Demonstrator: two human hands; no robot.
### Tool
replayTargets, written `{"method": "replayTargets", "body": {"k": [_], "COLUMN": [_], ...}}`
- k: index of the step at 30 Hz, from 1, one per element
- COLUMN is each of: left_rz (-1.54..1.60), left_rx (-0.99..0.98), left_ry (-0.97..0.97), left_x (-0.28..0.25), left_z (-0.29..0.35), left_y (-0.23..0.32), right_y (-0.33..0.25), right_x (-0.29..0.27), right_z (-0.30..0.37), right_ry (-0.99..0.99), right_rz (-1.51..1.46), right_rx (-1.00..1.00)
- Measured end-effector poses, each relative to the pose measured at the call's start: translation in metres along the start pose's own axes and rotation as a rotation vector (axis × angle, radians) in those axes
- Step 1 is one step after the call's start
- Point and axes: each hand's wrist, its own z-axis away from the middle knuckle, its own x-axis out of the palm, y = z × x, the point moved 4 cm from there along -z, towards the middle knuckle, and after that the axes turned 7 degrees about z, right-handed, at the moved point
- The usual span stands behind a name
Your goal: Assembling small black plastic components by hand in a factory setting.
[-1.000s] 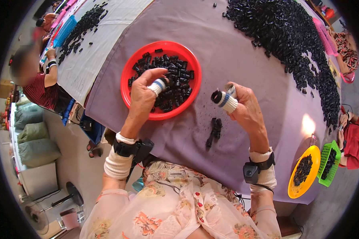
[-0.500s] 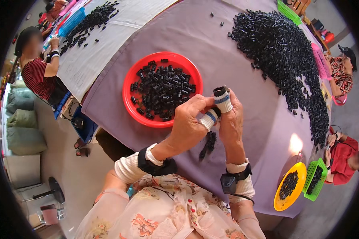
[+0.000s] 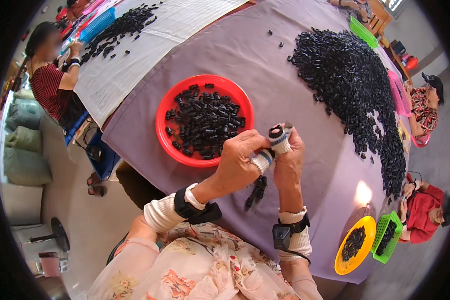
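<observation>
Purple table (image 3: 305, 80) carries a large heap (image 3: 355, 95) of black parts at right and a red bowl (image 3: 167, 107) of the same parts at centre. Over the near edge, left hand (image 3: 240, 165) and right hand (image 3: 290, 160) meet, touching. Right hand pinches a small black part (image 3: 276, 132) in taped fingertips (image 3: 281, 145); left hand's grip cannot be told.

Bright, even daylight, a sun patch on the purple tablecloth (image 3: 363, 193), fisheye-bent edges.
</observation>
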Motion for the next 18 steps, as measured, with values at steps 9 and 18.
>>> {"method": "replayTargets", "body": {"k": [9,18], "left_rz": [-0.022,-0.014], "left_rx": [-0.024,-0.211], "left_ry": [-0.056,-0.269], "left_x": [0.004,0.01], "left_z": [0.009,0.013], "left_y": [0.007,-0.011], "right_y": [-0.01,0.003], "right_x": [-0.006,-0.028], "right_z": [0.001,-0.006], "right_ry": [0.03,-0.032], "right_rz": [0.349,0.081], "right_rx": [-0.247,0.051]}}
